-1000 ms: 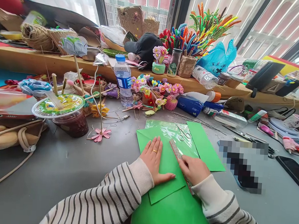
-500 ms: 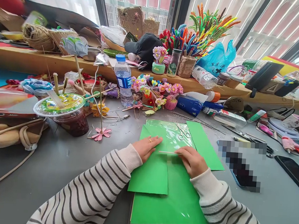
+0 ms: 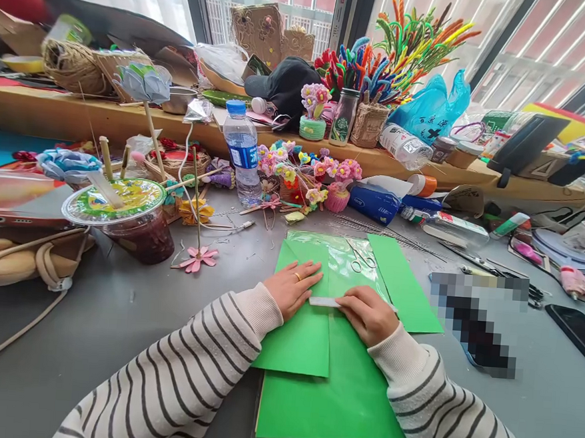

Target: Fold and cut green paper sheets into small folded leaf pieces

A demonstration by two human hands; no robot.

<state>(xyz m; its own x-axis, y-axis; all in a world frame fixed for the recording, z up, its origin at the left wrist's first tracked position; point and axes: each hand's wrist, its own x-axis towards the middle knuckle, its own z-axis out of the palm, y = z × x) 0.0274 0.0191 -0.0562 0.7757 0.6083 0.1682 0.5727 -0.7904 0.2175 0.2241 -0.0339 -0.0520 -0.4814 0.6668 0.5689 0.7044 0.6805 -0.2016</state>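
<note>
My left hand (image 3: pixel 295 288) lies flat with its fingers spread on a cut piece of green paper (image 3: pixel 296 343). Pinched in my right hand (image 3: pixel 368 314) is a flat white strip (image 3: pixel 323 302), perhaps a ruler; part of it is hidden by my fingers. Its left end rests over the right edge of the cut piece. Beneath lies a larger green sheet (image 3: pixel 334 409) in a clear plastic sleeve. Small scissors (image 3: pixel 362 257) sit on the plastic beyond my hands. A narrow green paper strip (image 3: pixel 408 284) is to the right.
A lidded drink cup (image 3: pixel 141 235) and a pink flower on a stick (image 3: pixel 198 259) stand on the left. Behind are a water bottle (image 3: pixel 244 155), crocheted flowers and a tissue pack (image 3: pixel 374 203). Two phones, one blurred and one black (image 3: pixel 577 336), lie at right.
The white strip has turned from edge-on to showing its broad face. My left hand has shifted slightly right, its fingers spreading more. My right hand has moved slightly left.
</note>
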